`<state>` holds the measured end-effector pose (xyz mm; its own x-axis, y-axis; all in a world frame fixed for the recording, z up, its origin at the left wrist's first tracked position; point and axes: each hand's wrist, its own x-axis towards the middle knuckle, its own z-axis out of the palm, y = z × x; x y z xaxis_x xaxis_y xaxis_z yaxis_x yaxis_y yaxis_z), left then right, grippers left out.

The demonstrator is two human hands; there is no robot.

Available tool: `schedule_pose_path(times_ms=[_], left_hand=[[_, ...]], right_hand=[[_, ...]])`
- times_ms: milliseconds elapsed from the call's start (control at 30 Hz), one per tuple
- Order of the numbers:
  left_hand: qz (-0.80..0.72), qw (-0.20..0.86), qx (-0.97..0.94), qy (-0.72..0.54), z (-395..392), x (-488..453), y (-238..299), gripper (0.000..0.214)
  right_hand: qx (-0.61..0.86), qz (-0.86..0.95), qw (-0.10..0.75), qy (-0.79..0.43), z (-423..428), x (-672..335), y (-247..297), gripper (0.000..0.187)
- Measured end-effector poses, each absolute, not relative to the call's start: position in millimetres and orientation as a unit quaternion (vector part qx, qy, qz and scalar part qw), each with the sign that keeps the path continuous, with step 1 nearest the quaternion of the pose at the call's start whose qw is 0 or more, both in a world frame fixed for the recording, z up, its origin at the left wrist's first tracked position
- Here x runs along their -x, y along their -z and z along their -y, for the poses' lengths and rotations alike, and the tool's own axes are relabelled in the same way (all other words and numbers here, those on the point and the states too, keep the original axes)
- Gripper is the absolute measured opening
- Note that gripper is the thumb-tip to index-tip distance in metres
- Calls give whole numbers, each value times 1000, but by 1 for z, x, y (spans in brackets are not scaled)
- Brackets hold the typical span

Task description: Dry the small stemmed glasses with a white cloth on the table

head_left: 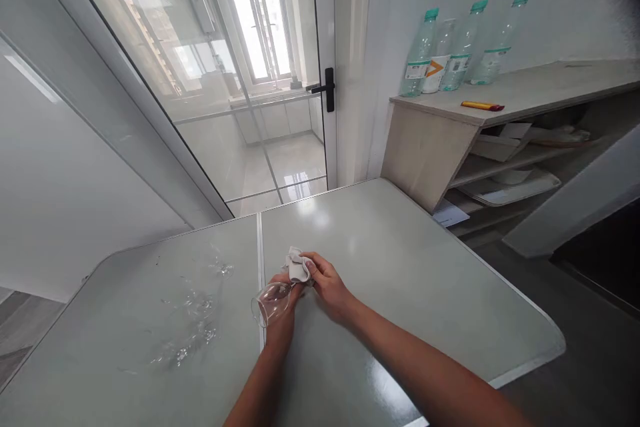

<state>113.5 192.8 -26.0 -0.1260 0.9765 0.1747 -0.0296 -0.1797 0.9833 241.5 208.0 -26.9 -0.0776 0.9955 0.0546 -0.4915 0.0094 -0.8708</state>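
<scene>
A clear stemmed wine glass (270,304) lies tilted over my left hand (287,321), its bowl pointing to the lower left. The fingers of that hand are closed near the stem, partly hidden behind the bowl and a white cloth (299,269). My right hand (327,283) pinches this folded cloth around the stem or foot end of the glass, which the cloth covers. Both hands are close together above the table (380,260), just right of its pale seam strip.
Clear, glinting fragments (193,323), perhaps broken glass, lie scattered on the table's left part. Several plastic bottles (457,57) and a yellow-red packet (482,106) stand or lie on a shelf unit (425,147) at the right. Behind the table is a glass door (200,67) with a black handle (329,89).
</scene>
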Motion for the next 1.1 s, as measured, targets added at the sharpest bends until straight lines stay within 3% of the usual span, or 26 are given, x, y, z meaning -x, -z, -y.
schedule_pose_path(times_ms=[233,433,633,1100], left_hand=[[-473,382,-475,-637,-197,-113,35,18],[-432,346,-537,-637,-200,-108,41,14],[-382,295,-622,-617,-201,-102,49,11],[-380,232,-719,-533,-187,-109,30,9]], right_hand=[[303,316,611,-660,-205,-244,21,24],[310,401,566,-650,-211,-254,17,40],[392,411,584,-580,-217,-260,22,34],[369,373,558,-643,-216,-263,16,29]])
